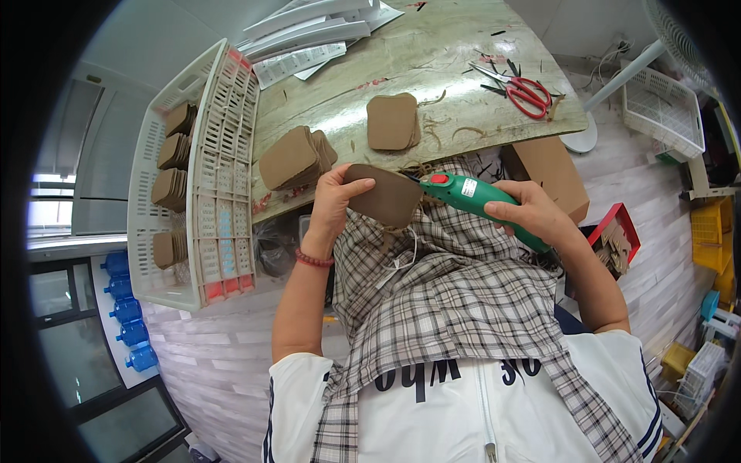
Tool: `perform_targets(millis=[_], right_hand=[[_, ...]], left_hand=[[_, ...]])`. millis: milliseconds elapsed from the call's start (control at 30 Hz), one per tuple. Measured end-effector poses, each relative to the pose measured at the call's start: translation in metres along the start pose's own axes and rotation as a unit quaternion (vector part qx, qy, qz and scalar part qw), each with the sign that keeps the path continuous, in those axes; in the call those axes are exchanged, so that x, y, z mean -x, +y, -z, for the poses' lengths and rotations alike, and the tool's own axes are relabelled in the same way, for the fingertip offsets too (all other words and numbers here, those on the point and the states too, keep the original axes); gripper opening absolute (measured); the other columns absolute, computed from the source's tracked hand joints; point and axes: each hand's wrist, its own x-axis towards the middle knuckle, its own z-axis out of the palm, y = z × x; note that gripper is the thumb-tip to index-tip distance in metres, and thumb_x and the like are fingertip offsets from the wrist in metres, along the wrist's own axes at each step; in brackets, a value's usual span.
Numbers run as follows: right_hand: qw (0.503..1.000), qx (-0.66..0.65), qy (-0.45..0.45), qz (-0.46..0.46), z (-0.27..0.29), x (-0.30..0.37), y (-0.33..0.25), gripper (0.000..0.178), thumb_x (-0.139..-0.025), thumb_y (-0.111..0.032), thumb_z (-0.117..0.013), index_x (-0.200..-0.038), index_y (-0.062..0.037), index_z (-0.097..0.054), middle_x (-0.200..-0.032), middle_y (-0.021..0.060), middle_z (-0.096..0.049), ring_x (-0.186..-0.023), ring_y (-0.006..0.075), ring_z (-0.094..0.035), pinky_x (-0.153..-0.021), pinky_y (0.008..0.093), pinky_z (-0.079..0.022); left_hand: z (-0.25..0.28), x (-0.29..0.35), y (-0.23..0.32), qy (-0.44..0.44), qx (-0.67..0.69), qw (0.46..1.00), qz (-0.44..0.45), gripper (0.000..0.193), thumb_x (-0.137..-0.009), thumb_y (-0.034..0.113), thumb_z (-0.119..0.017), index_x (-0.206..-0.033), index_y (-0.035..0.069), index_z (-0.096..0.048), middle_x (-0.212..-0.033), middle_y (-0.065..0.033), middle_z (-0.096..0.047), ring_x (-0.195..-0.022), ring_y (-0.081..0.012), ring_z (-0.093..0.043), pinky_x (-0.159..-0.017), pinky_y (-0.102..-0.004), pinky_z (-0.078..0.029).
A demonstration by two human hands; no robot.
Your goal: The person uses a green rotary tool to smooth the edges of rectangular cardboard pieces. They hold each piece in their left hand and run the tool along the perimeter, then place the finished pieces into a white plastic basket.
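Note:
My left hand (333, 199) pinches a flat brown pad with rounded corners (382, 202) by its left edge, thumb on top. The pad is tilted over my lap, just off the table's near edge. My right hand (534, 214) is wrapped round a green handheld electric cutter (480, 199) with a red button. The cutter's tip meets the pad's right edge; its blade is too small to make out. On the table beyond, a short stack of like pads (392, 122) lies in the middle, and a taller, slanting stack (292, 158) lies near my left hand.
A white plastic crate (224, 177) with several pad stacks stands at left. Red-handled scissors (528, 96) and dark scraps lie on the table (463, 46), papers (309, 38) at its far left. A cardboard box (557, 174), a red box of brown pieces (631, 225) and a fan (683, 38) are at right.

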Motion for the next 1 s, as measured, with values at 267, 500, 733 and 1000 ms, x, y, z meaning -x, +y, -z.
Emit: perform_targets(millis=[267,500,733,1000], right_hand=[[1.000,-0.004,-0.002,0.005,-0.004,-0.001,0.001,0.041,-0.085,-0.034,-0.070,-0.103,0.0019,-0.065,-0.072,0.0013,-0.057,-0.057,0.0074,-0.053,-0.052,0.0234,-0.044],[1.000,0.003,-0.014,0.007,-0.006,-0.005,-0.002,0.040,-0.085,-0.033,-0.070,-0.103,0.0020,-0.065,-0.072,0.0017,-0.058,-0.059,0.0073,-0.053,-0.053,0.0235,-0.045],[0.999,0.025,-0.032,0.020,-0.012,-0.017,-0.010,0.040,-0.086,-0.034,-0.070,-0.102,0.0019,-0.065,-0.070,0.0020,-0.058,-0.057,0.0077,-0.052,-0.053,0.0239,-0.044],[0.999,0.016,0.016,0.038,-0.019,-0.026,-0.013,0.040,-0.085,-0.032,-0.070,-0.107,0.0022,-0.065,-0.070,0.0018,-0.058,-0.059,0.0077,-0.053,-0.053,0.0236,-0.044]], left_hand=[[-0.015,-0.003,-0.002,-0.034,0.001,0.998,0.053,0.017,-0.080,-0.001,-0.069,-0.097,-0.001,-0.067,-0.089,-0.0062,-0.071,-0.075,-0.0115,-0.066,-0.069,-0.0253,-0.055],[-0.024,-0.003,0.002,-0.069,-0.043,0.991,0.102,0.018,-0.080,-0.002,-0.069,-0.098,-0.002,-0.067,-0.088,-0.0064,-0.070,-0.076,-0.0122,-0.066,-0.071,-0.0256,-0.054],[-0.023,-0.006,0.004,-0.090,-0.076,0.985,0.127,0.021,-0.077,-0.003,-0.071,-0.098,-0.002,-0.068,-0.088,-0.0071,-0.070,-0.075,-0.0128,-0.066,-0.071,-0.0266,-0.054],[-0.008,0.004,0.011,-0.069,-0.058,0.993,0.077,0.020,-0.078,-0.002,-0.070,-0.097,-0.001,-0.067,-0.088,-0.0039,-0.069,-0.077,-0.0112,-0.064,-0.073,-0.0242,-0.051]])
